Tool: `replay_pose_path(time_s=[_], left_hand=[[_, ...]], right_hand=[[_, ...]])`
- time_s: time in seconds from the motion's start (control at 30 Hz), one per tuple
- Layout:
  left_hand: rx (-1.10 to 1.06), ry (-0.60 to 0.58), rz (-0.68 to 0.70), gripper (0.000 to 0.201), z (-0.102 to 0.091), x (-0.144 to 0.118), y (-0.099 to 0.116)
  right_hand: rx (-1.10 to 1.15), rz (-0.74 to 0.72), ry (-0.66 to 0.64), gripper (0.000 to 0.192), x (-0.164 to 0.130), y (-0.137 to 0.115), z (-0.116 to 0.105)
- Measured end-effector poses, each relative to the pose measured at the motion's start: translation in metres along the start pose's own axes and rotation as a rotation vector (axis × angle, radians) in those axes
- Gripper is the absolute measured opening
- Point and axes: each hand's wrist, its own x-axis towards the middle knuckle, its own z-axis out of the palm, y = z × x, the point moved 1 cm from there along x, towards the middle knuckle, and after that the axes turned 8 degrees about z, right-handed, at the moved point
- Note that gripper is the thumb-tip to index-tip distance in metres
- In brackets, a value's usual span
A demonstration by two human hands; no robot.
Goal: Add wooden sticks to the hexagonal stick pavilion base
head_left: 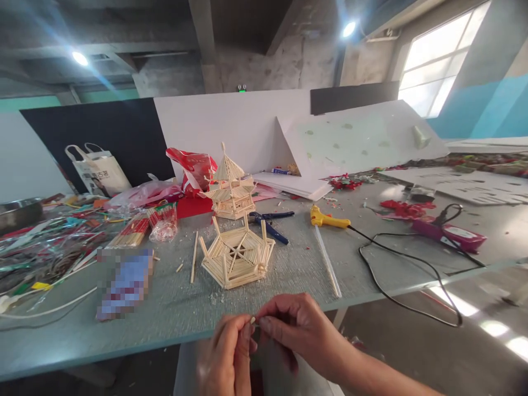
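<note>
Both hands meet low at the table (165,324) edge, left hand (226,357) curled, right hand (297,330) reaching across. Their fingertips pinch 1 tiny piece (253,319), perhaps a stick end, just short of the hexagonal frame (237,256).

**A craft workshop in a bare concrete hall**

A long grey tabletop (173,308) is running across the middle of the frame, and craft supplies are crowding it. Two stick-built models are standing at the centre: a hexagonal base (237,257) and, behind it, a small roofed pavilion (230,187). Bundles of wooden sticks (131,231) are lying at the left among plastic wrappers. A yellow glue gun (328,219) is trailing a black cord (396,264) to the right, with blue-handled pliers (270,222) beside it. White foam boards (350,140) are leaning at the back. Overhead, raw concrete beams and bare lamps are showing, and a large window (439,60) is glowing at the upper right.
</note>
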Motion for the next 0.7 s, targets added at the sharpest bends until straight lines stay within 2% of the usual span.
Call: replay_pose_path(time_s=[0.13, 0.2, 0.3, 0.47, 0.57, 0.63, 0.7], left_hand=[[0.108, -0.123, 0.195, 0.019, -0.006, -0.001, -0.002], [0.167, -0.150, 0.267, 0.020, -0.008, -0.002, -0.001], [0.234, -0.125, 0.255, 0.020, -0.007, -0.005, 0.003], [0.099, -0.075, 0.074, 0.017, -0.004, -0.007, 0.011], [-0.094, -0.114, -0.163, 0.017, -0.005, -0.006, 0.013], [-0.240, -0.142, -0.318, 0.021, -0.007, -0.005, 0.014], [-0.370, -0.135, -0.429, 0.024, -0.008, -0.004, 0.015]], right_hand=[[0.106, 0.090, -0.105, 0.030, -0.002, 0.000, -0.003], [0.153, 0.155, -0.138, 0.032, -0.002, 0.001, -0.005], [0.174, 0.206, -0.165, 0.031, 0.002, 0.000, -0.006], [0.180, 0.189, -0.130, 0.027, 0.005, 0.002, 0.000], [0.128, 0.157, -0.089, 0.027, -0.003, 0.001, -0.004], [-0.033, 0.047, 0.044, 0.027, -0.011, -0.010, -0.020], [-0.317, -0.154, 0.308, 0.028, -0.014, -0.031, -0.047]])
